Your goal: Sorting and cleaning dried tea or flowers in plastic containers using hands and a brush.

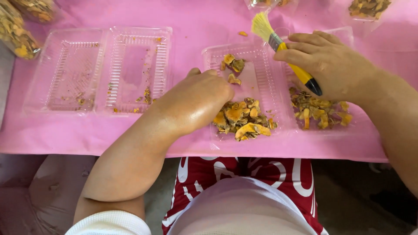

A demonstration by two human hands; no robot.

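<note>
Dried orange-brown slices [242, 118] – wrinkled, curled, matte – heaped in a ribbed clear plastic tray [261, 65]. Left hand [198, 98] at their 9 o'clock, fingers curled under; can't tell grip. Right hand [333, 65], 2 o'clock, fingers wrapped round yellow-handled brush [283, 45], pale bristles.

A pink sheet covers the table [130, 135] under soft, even light. Below its edge lies a dim, possibly concrete floor [357, 196], mottled and blurred.
</note>
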